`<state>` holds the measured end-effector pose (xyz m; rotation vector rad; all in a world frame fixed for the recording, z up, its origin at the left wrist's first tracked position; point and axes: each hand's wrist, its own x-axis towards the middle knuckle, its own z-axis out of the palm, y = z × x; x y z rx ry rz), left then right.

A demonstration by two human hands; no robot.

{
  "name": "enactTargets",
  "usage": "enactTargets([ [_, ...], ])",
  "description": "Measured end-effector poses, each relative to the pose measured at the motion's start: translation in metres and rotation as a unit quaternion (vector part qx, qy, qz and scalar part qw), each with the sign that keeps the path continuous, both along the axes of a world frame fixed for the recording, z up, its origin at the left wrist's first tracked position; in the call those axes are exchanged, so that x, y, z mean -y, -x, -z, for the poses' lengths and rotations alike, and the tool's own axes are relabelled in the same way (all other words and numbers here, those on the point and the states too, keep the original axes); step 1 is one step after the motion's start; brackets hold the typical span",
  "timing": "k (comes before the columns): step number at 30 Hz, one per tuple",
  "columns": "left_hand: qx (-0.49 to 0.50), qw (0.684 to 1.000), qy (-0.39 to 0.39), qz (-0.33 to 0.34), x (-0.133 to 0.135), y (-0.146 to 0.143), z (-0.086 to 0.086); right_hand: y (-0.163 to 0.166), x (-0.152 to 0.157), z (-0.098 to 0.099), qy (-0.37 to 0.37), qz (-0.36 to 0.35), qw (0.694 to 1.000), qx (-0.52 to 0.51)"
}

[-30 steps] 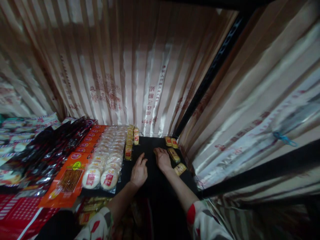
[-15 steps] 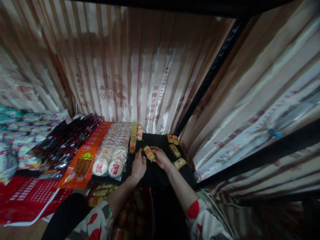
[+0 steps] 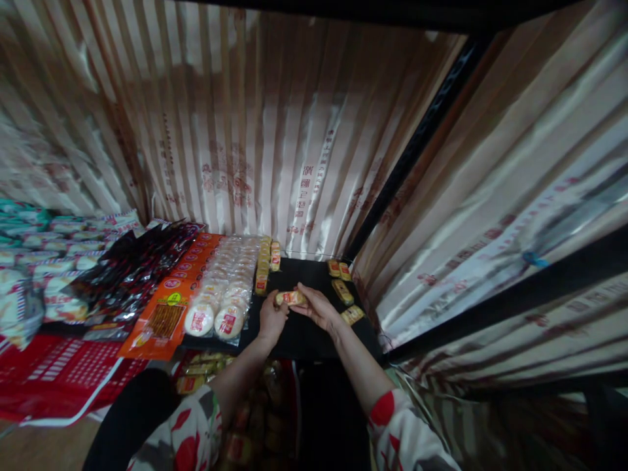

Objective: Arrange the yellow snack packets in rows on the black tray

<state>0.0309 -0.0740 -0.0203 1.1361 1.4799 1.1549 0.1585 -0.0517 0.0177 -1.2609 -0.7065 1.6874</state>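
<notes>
A small yellow and red snack packet [image 3: 290, 298] lies crosswise between both hands, a little above the black table top [image 3: 299, 333]. My left hand [image 3: 271, 317] pinches its left end and my right hand [image 3: 318, 307] pinches its right end. Several more of the same yellow packets [image 3: 343, 292] lie loose to the right on the black surface. A column of them [image 3: 263, 265] runs along the left beside the round white cakes in clear wrap [image 3: 223, 294].
Orange snack packs [image 3: 169, 307], black packs [image 3: 132, 271] and white and green packs [image 3: 29, 261] fill the left. A red printed sheet [image 3: 49, 383] hangs at the front left. Striped shiny curtains [image 3: 275, 144] close off the back and right, with a dark frame bar [image 3: 417, 144].
My right hand lifted a yellow packet off the black surface and brought it to the middle. My left hand rose from the surface and took its other end. The view drifted right.
</notes>
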Motion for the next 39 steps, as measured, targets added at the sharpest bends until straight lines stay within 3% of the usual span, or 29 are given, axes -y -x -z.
enactTargets([
  [3,0.062,0.997,0.030,-0.045,-0.002,-0.007,0.002,0.008,0.002,0.011,-0.040,0.065,0.997,-0.028],
  [6,0.065,0.997,0.020,-0.049,-0.006,-0.011,0.005,0.017,0.001,0.023,-0.070,0.094,0.993,0.006],
  [10,-0.076,0.996,-0.035,-0.034,-0.006,-0.010,0.007,0.023,-0.008,0.031,-0.114,0.093,0.987,0.070],
  [13,-0.239,0.961,-0.139,-0.027,0.001,-0.004,0.007,0.023,-0.022,0.033,-0.143,0.080,0.979,0.117],
  [16,-0.350,0.908,-0.228,0.033,0.005,0.000,0.009,0.024,-0.040,0.036,-0.174,0.069,0.963,0.195],
  [20,-0.452,0.845,-0.280,0.060,0.003,0.007,0.011,0.028,-0.066,0.041,-0.208,0.061,0.926,0.308],
  [23,-0.483,0.823,-0.296,0.047,0.000,0.014,0.015,0.032,-0.084,0.045,-0.223,0.047,0.898,0.376],
  [28,-0.479,0.834,-0.274,-0.007,-0.005,0.021,0.030,0.040,-0.106,0.052,-0.223,0.033,0.871,0.435],
  [39,-0.448,0.849,-0.280,-0.021,-0.018,0.017,0.045,0.050,-0.115,0.051,-0.214,0.013,0.837,0.503],
])
